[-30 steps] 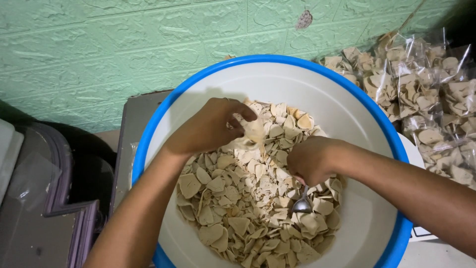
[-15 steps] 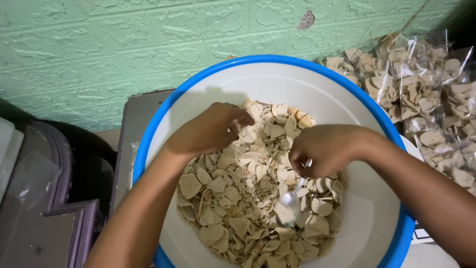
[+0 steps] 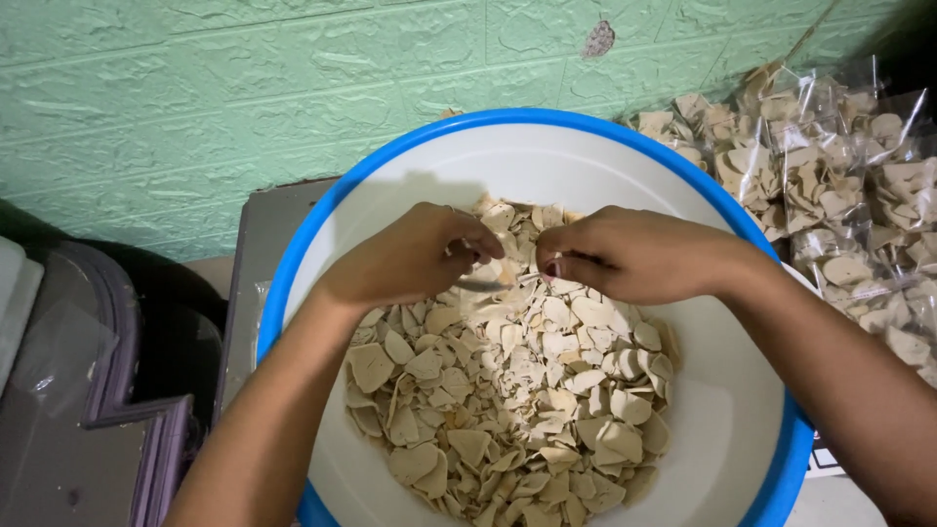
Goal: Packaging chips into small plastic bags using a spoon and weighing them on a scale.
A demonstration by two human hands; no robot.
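A big white basin with a blue rim (image 3: 322, 210) holds a heap of pale beige cracker chips (image 3: 508, 410). My left hand (image 3: 410, 259) is closed at the far side of the heap, pinching a small clear plastic bag (image 3: 491, 265) that is mostly hidden by the fingers. My right hand (image 3: 625, 254) has come up beside it, fingertips almost touching the left hand. It grips a metal spoon (image 3: 480, 286), whose thin end points under the left fingers at the bag.
Several sealed clear bags of the same chips (image 3: 830, 185) are piled at the right, against the green textured wall (image 3: 244, 88). The basin stands on a grey surface (image 3: 256, 244). A dark purple-edged object (image 3: 117, 400) lies at the lower left.
My right hand lifted the spoon out of the chips at the near right and carried it up and left to the left hand. The left hand stayed in place.
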